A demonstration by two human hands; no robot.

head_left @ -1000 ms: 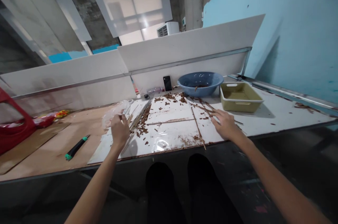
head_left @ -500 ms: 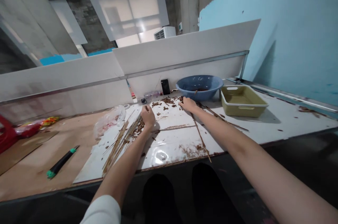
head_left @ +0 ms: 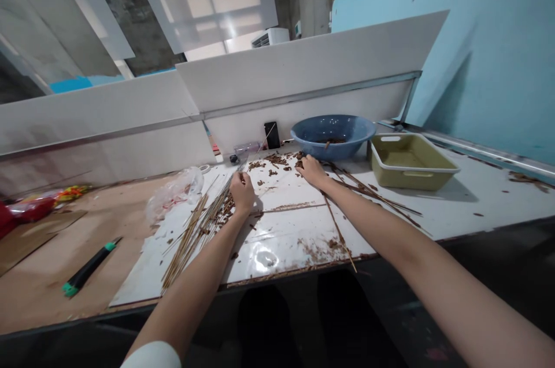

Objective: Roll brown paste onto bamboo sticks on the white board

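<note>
My left hand [head_left: 243,190] is closed around a thin stick [head_left: 266,139] that points up and to the right, beside a bundle of thin sticks [head_left: 186,240] on the white board. My right hand [head_left: 310,171] has its fingers bent over small brown pieces [head_left: 299,163] in front of the blue basin [head_left: 333,151]; what the fingertips grip is too small to make out. More brown scraps [head_left: 276,158] lie between the hands. A long brown stick [head_left: 339,229] reaches from below my right wrist to the front edge.
An olive tray [head_left: 411,177] stands right of the basin, with sticks [head_left: 385,201] before it. A phone [head_left: 272,135] leans on the back panel. At left lie a plastic bag [head_left: 176,194] and a black-green tool [head_left: 90,268].
The view has shifted slightly. The stick at my left hand now slants further right. My right hand stays at the brown pieces before the basin.
</note>
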